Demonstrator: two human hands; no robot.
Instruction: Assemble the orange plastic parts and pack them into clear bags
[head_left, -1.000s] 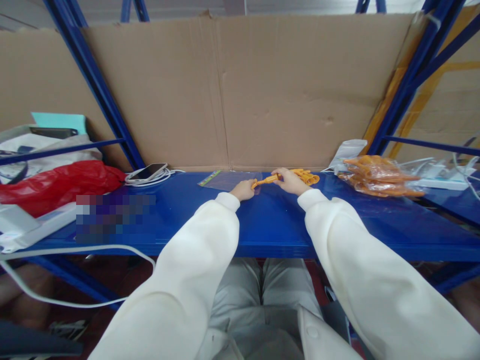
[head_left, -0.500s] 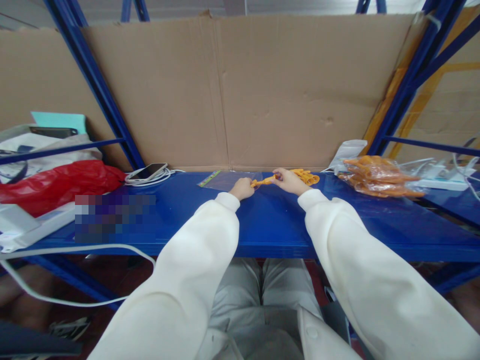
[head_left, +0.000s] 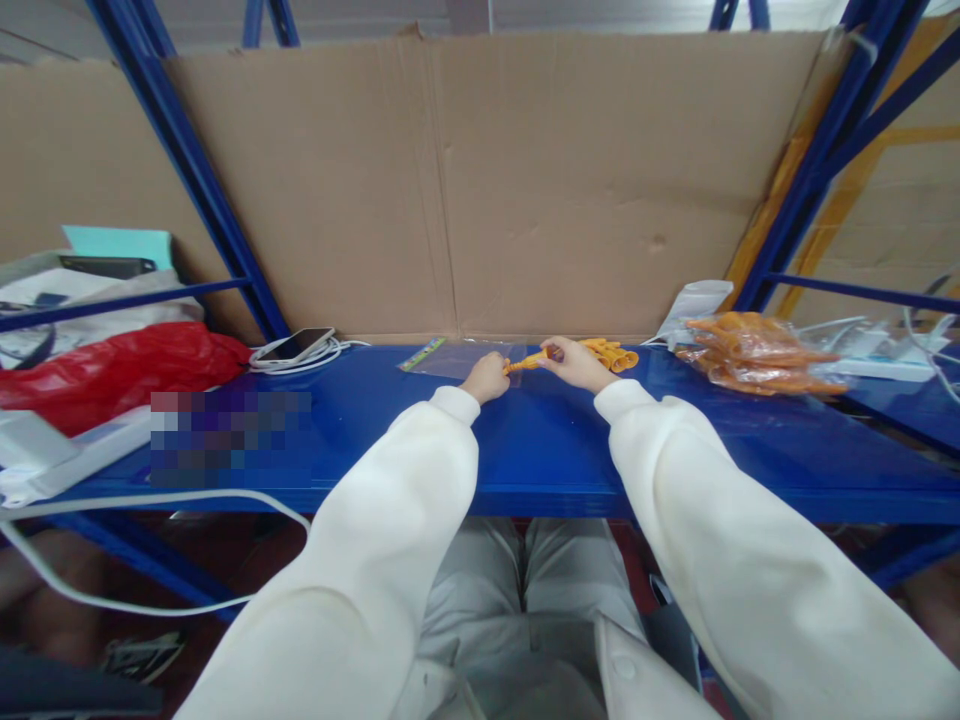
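Observation:
Between my hands lies a slim orange plastic piece (head_left: 528, 362), wide toward the right and narrow with ridges toward the left. My left hand (head_left: 487, 377) is closed on its narrow end. The fingers of my right hand (head_left: 574, 362) pinch its wider end. Just beyond my right hand is a small pile of orange cone-shaped pieces (head_left: 616, 356), partly covered by that hand. A clear plastic bag (head_left: 457, 360) with a green and yellow header lies flat behind my left hand.
Bagged orange pieces (head_left: 757, 350) are stacked on the right of the blue tabletop (head_left: 547, 450). On the left are a phone (head_left: 300, 344) on a coiled white cable, a red bag (head_left: 127, 365) and a white power strip (head_left: 82, 450). Cardboard (head_left: 570, 180) walls off the back.
My fingers have shifted slightly on the orange piece, and more of its flared right part shows. The clear bag has moved a little. Both arms stay in nearly the same place.

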